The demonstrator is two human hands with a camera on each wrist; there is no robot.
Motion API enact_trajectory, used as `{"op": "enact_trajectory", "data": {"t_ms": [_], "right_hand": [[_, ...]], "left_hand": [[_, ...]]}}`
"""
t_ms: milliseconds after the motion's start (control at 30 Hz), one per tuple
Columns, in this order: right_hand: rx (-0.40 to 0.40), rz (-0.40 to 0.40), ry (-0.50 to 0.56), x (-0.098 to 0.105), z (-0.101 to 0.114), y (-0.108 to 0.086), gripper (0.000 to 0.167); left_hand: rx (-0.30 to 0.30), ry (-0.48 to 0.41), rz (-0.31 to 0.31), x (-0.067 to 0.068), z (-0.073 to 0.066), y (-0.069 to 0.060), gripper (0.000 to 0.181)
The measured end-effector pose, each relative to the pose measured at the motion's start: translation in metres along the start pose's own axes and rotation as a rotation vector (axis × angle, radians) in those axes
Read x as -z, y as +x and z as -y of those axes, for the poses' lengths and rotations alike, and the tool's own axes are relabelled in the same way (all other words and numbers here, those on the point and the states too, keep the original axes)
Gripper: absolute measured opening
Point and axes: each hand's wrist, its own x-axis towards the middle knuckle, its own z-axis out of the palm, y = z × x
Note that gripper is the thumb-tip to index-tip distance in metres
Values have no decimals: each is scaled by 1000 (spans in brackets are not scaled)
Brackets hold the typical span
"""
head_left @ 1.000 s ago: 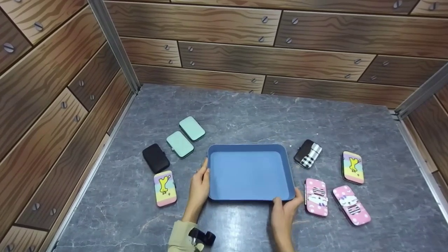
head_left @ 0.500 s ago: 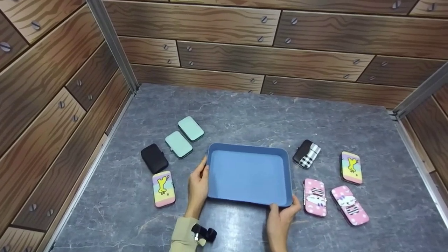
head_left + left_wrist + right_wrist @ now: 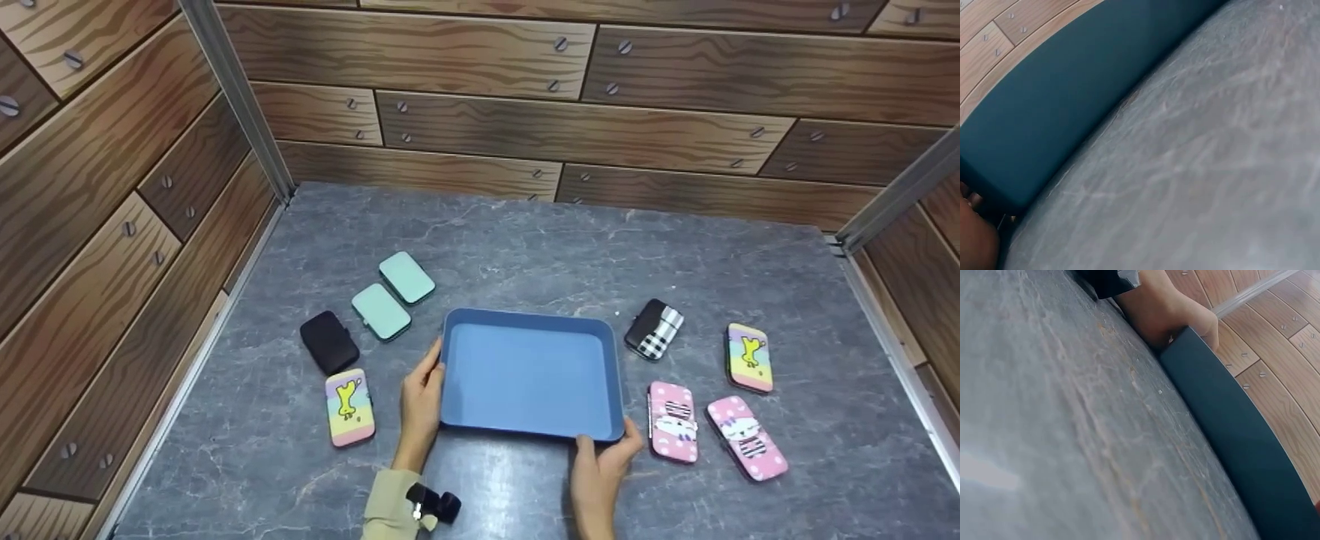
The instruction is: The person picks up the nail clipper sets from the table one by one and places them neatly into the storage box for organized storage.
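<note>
Four cases (image 3: 381,310) left of the tray (image 3: 531,375), four more to its right, wall (image 3: 480,124) behind all.

Smooth plastic, glossy marbling
Blue tray (image 3: 532,375) smooth, plastic-looking; tabletop (image 3: 495,240) glossy, marbled; walls (image 3: 480,56) wood-grained; sleeve (image 3: 390,504) matt cloth

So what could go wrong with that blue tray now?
If the blue tray slides right, it or the right hand might bump the closest pink case, which lies just beside that hand. If it slides left and away, its far corner could knock the nearer green case. And with the left hand on one side and the right at the near corner, the tray might swing round if one hand slips.
</note>
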Motion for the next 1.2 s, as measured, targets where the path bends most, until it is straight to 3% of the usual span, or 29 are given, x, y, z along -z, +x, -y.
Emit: {"op": "enact_trajectory", "data": {"t_ms": [233, 433, 767, 1000, 1200], "right_hand": [[-21, 15, 11, -1, 2, 0, 69], [-40, 49, -24, 1, 2, -1, 76], [-103, 137, 9, 10, 6, 6, 79], [-72, 168, 33, 19, 6, 20, 66], [-19, 167, 1, 21, 8, 40, 54]], "left_hand": [[-73, 15, 28, 1, -2, -1, 47], [-108, 48, 6, -1, 3, 0, 45], [-65, 8, 15, 1, -1, 1, 46], [-42, -48, 43, 1, 0, -1, 45], [-28, -44, 28, 1, 0, -1, 47]]}}
